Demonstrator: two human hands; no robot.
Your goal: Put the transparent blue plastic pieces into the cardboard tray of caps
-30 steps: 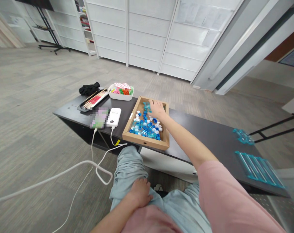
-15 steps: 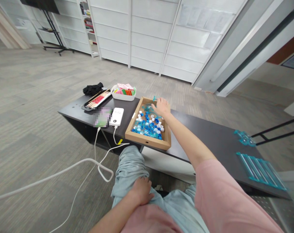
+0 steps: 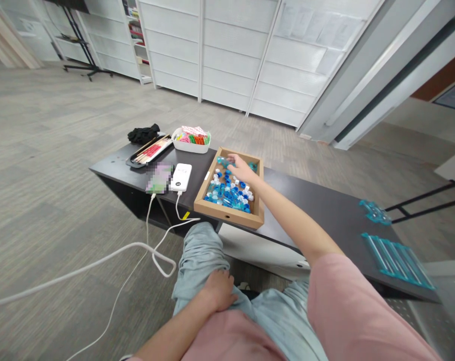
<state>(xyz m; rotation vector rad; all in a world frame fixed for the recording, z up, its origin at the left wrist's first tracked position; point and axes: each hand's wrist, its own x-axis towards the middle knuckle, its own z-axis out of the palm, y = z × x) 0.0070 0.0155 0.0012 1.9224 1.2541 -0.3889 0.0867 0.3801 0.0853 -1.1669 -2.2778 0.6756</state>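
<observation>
1. Right hand point(image 3: 243, 170) is in the tray point(image 3: 227, 216), fingers stretched onto a teal piece point(image 3: 223, 161) near its far left corner. I cannot tell whether it grips or only touches.
2. Left hand point(image 3: 220, 289) lies slack on the thigh, holding nothing.
3. Risk: the tray sits at the table's point(image 3: 325, 210) near edge, so a forearm drag could shove it off and spill the caps point(image 3: 227, 193).
4. Half a second back the hand was nearer the far right corner. It has slid left.

Box tray point(image 3: 227, 216) on the table point(image 3: 325, 213), caps point(image 3: 229, 193) inside it, right hand point(image 3: 242, 171) over its far end, power bank point(image 3: 181, 177) just left of it, tube rack point(image 3: 396, 258) well to its right.
</observation>
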